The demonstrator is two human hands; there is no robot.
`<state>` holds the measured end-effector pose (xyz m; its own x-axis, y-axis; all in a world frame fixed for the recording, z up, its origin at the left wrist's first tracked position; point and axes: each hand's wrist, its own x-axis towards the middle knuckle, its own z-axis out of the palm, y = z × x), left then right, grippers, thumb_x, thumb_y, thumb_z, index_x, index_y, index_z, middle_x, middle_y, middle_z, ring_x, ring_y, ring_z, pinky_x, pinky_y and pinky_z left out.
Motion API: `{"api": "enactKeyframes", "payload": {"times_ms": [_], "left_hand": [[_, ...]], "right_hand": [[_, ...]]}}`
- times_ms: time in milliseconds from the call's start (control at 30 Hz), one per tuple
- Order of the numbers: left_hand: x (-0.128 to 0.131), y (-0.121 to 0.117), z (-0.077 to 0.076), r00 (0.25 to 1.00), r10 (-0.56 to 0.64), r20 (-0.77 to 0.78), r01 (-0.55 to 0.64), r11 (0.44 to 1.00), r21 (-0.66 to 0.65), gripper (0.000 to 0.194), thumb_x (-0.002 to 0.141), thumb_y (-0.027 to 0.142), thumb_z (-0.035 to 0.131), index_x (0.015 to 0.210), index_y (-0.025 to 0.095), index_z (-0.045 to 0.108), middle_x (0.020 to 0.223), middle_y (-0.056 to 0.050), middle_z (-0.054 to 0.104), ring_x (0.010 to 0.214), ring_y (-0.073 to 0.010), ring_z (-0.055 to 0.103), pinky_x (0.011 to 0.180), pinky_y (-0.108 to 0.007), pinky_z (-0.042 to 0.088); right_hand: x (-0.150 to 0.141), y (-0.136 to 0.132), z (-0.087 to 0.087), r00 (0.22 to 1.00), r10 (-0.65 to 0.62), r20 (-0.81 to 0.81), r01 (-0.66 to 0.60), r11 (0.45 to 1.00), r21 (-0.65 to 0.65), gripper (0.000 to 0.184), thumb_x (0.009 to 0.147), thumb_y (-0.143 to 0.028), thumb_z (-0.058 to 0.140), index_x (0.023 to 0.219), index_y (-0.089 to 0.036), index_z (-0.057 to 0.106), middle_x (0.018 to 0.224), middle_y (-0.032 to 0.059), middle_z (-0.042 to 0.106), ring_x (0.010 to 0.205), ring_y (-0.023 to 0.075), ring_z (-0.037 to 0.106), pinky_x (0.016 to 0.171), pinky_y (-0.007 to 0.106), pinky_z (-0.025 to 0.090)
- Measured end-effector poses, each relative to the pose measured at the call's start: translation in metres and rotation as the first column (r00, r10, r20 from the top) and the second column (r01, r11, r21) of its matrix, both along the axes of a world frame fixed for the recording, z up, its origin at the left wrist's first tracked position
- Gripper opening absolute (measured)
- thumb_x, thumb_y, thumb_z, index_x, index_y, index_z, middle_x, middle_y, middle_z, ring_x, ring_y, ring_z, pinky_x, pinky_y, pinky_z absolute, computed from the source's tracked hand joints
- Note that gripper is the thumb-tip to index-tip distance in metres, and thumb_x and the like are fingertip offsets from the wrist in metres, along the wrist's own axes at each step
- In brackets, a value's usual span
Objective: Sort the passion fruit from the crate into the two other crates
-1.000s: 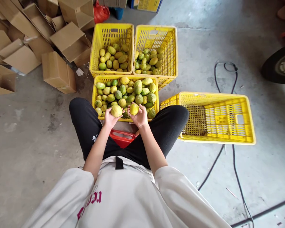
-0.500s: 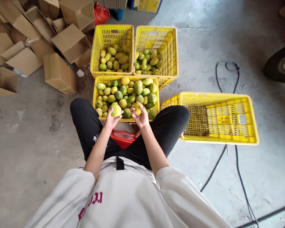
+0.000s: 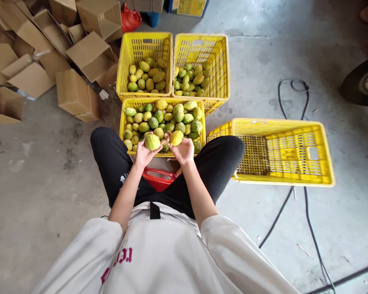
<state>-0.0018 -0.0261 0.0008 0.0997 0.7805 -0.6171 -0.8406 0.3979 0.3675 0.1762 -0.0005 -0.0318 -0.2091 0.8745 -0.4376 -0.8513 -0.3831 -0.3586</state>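
My left hand (image 3: 144, 156) cups a yellow-green lemon (image 3: 152, 141), its fingers curled round the near side. A yellower lemon (image 3: 176, 138) lies in my right hand (image 3: 184, 152), held between thumb and fingers. Both hands are palm-up, close together, over the near rim of a yellow plastic crate (image 3: 122, 122). That crate is filled with green and yellow lemons of mixed sizes, some hidden beneath my hands. A red plastic stool or handle-like piece (image 3: 159, 178) shows between my legs.
Behind stand two more yellow crates, a left one (image 3: 121, 65) and a right one (image 3: 223, 65), partly filled with similar fruit. Another yellow crate (image 3: 294, 179) lies at my right. Cardboard boxes (image 3: 88, 55) pile up at left; a black cable (image 3: 309, 228) and a wheel (image 3: 364, 81) are at right.
Both lemons have been turned in my hands, showing other sides. My right fingers have loosened, with the palm rolled further upward. The crates have not moved.
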Motion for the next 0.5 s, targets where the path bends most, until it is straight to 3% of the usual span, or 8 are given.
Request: {"api": "enactKeyframes", "payload": {"times_ms": [167,300,400,500], "left_hand": [[-0.001,0.001,-0.010,0.998,-0.045,-0.040,0.044,0.999,-0.019,0.041,0.109,0.045,0.057,0.141,0.025,0.070,0.126,-0.014,0.080,0.114,-0.0305,0.080,0.071,-0.029,0.064],[-0.003,0.004,-0.015,0.998,-0.033,-0.062,0.029,0.998,-0.061,0.043,0.101,0.057,0.069,0.130,0.027,0.076,0.105,-0.014,0.080,0.087,-0.0251,0.077,0.056,-0.026,0.058],[-0.005,0.006,-0.010,0.999,0.011,-0.038,-0.016,0.993,-0.119,0.048,0.106,0.061,0.056,0.128,0.023,0.075,0.091,-0.012,0.077,0.078,-0.0233,0.074,0.055,-0.026,0.059],[-0.005,0.007,-0.001,0.996,0.093,0.008,-0.091,0.988,-0.123,0.054,0.113,0.051,0.035,0.135,0.017,0.071,0.096,-0.014,0.078,0.088,-0.0263,0.079,0.063,-0.029,0.064]], "right_hand": [[-0.002,0.000,-0.007,0.999,-0.012,0.050,0.013,1.000,-0.022,0.026,0.089,-0.033,0.082,0.109,-0.028,0.065,0.092,-0.0003,0.076,0.096,0.0216,0.078,0.087,0.040,0.073],[-0.007,-0.002,-0.015,0.992,0.043,0.121,-0.039,0.999,-0.034,0.038,0.079,-0.025,0.090,0.106,-0.030,0.063,0.090,-0.0042,0.072,0.082,0.0145,0.074,0.065,0.022,0.064],[-0.011,-0.003,-0.018,0.984,0.072,0.163,-0.068,0.997,-0.029,0.041,0.075,-0.024,0.090,0.104,-0.029,0.062,0.094,-0.0023,0.074,0.088,0.0168,0.076,0.062,0.021,0.061],[-0.011,-0.002,-0.015,0.988,0.068,0.136,-0.065,0.997,-0.029,0.035,0.080,-0.031,0.083,0.108,-0.029,0.063,0.098,0.0008,0.076,0.108,0.0249,0.078,0.080,0.035,0.069]]}}
